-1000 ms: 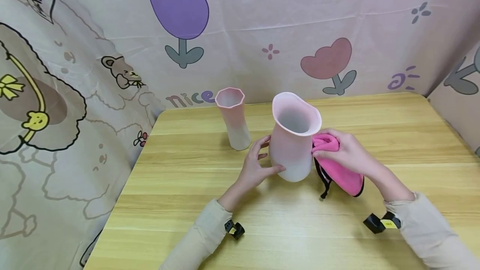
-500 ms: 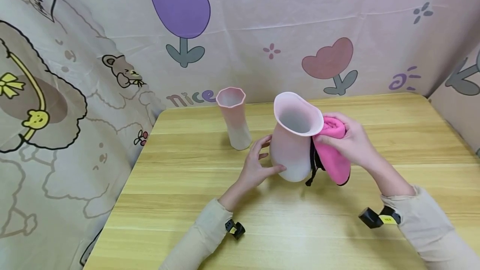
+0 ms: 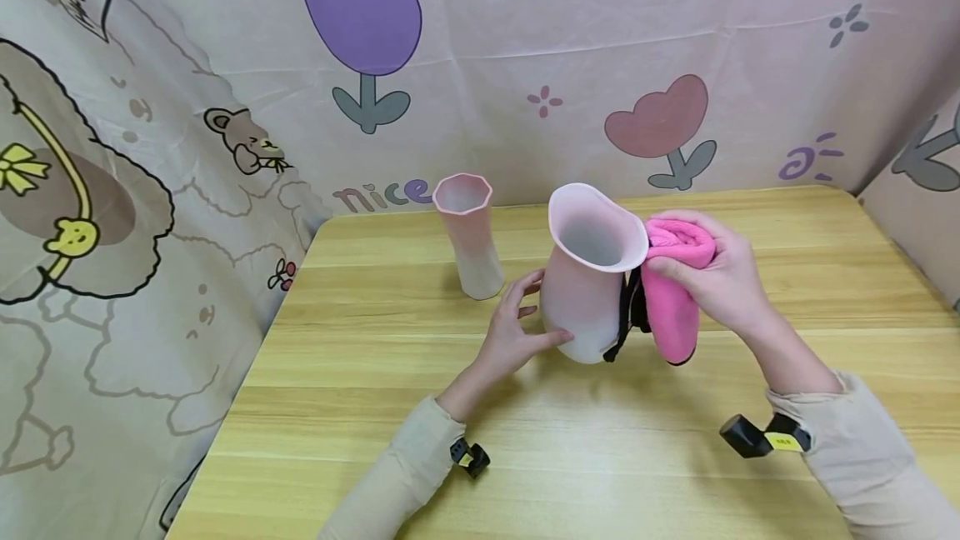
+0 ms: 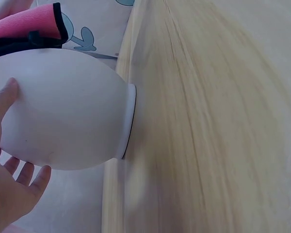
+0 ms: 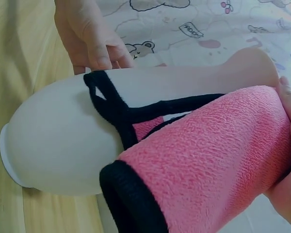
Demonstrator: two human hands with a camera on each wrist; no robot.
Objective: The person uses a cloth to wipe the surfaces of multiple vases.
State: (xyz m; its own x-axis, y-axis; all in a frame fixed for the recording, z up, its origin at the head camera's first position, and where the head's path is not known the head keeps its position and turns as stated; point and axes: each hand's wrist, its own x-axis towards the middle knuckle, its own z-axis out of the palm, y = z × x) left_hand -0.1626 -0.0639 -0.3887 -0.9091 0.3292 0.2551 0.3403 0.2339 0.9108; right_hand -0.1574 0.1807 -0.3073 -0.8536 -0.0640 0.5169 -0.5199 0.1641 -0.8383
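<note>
Backdrop: printed fabric [image 3: 487,7] with tulips and bears, behind and at both sides. Below it, wooden table [image 3: 360,365], pale and lengthwise-grained.

Large vase [image 3: 581,307]: upright on the table in front of the person, flared wavy rim, pink at the top fading to white. Small vase [image 3: 469,240]: upright behind it and to its left, well apart from the fabric's near folds, narrow, angular rim, same pink-to-white fade.

Pink cloth [image 3: 672,298]: folded, fuzzy, black-edged; held clear of the table, just right of the large vase, its top level with the rim (contact there cannot be told).

Left hand [image 3: 513,333]: curved against the large vase's lower left, thumb on the near face. Right hand [image 3: 726,282]: gripping the pink cloth near its top, thumb on the near side.

Smallest: a black camera at each wrist; black strap [image 3: 628,315], hanging between cloth and large vase.
</note>
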